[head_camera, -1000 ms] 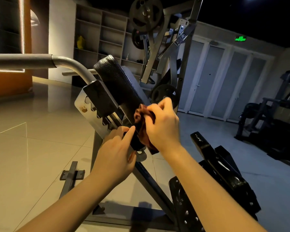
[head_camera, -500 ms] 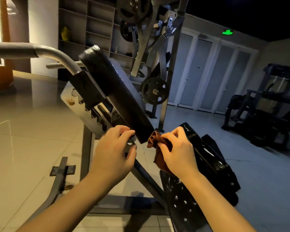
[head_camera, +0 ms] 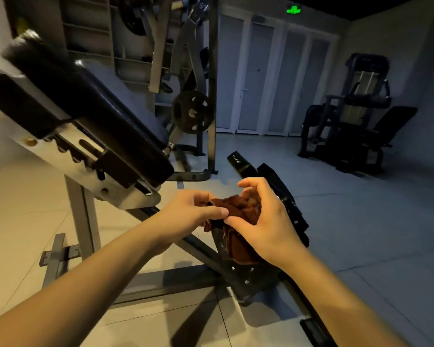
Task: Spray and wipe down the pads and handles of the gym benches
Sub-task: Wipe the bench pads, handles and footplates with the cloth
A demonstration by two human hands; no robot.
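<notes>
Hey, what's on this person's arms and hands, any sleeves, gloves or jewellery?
Nothing visible: the left hand and right hand are ungloved and ringless; the left forearm and right forearm are bare to the frame edge, no sleeves, watch or bands.

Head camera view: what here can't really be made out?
In the head view:
The cloth, bunched between left hand and right hand: lower part hidden behind the right hand.
The back pad: top end blurred, frame cut by the left edge.
The seat pad: mostly hidden behind right hand and cloth.
The green sign: too small to read.
</notes>
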